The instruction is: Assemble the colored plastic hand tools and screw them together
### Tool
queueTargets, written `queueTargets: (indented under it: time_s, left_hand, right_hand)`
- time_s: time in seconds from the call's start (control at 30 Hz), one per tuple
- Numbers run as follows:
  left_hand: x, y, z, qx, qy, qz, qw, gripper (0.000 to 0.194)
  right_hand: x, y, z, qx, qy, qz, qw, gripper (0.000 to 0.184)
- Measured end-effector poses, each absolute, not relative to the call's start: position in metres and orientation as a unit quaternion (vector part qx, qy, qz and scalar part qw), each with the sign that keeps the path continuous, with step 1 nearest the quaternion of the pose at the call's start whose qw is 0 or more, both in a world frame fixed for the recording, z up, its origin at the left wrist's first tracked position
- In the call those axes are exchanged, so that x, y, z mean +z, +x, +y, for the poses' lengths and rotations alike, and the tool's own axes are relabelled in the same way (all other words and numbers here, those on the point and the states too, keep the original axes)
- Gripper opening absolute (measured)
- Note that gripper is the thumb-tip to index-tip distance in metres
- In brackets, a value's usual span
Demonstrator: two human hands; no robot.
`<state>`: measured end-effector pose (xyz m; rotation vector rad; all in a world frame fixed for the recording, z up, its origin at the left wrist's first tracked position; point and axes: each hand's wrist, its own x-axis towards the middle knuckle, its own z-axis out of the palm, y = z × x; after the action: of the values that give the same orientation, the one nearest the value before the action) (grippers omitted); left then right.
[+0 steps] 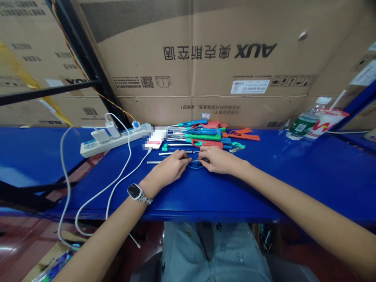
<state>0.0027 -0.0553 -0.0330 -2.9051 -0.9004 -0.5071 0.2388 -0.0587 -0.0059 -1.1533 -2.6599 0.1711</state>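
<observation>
Both my hands are over a long-nosed lighter whose silver tube (152, 162) sticks out to the left. My left hand (175, 164) is closed, its fingertips pinched at the tube's right part. Beside it, my right hand (217, 159) is closed around the handle end, which it mostly hides; a dark bit shows at its fingertips. A thin blue loop (195, 167) shows below, between the hands. Just beyond lies another silver tube (166, 153). Several long-nosed lighters with red, green, blue and orange handles lie in a pile (205, 137) behind the hands.
A white power strip (88, 149) with plugs and trailing white cables (127, 156) lies at left, near a blurred-out phone (155, 139). At right stand a bottle (304, 124) and a paper cup (328, 121). Large cartons (176, 23) back the blue table (282, 176).
</observation>
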Motion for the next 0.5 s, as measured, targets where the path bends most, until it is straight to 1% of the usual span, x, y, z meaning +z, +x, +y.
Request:
queueTargets:
  time_s: [0.17, 0.3, 0.4, 0.5]
  left_hand:
    - [-0.03, -0.005, -0.06, -0.152, -0.943, -0.295, 0.033, 0.035]
    - [-0.031, -0.008, -0.063, -0.155, -0.94, -0.301, 0.028, 0.038]
    - [-0.034, -0.01, -0.061, -0.191, -0.927, -0.322, -0.012, 0.036]
    - [-0.038, -0.015, -0.055, -0.224, -0.917, -0.323, -0.065, 0.029]
  right_hand:
    - [-0.005, 0.241, -0.069, 0.025, -0.382, -0.918, 0.098, 0.023]
    - [-0.01, 0.245, -0.079, -0.018, -0.376, -0.921, 0.098, 0.029]
    - [-0.015, 0.248, -0.083, -0.04, -0.36, -0.926, 0.103, 0.033]
    - [-0.017, 0.249, -0.082, -0.044, -0.356, -0.927, 0.107, 0.036]
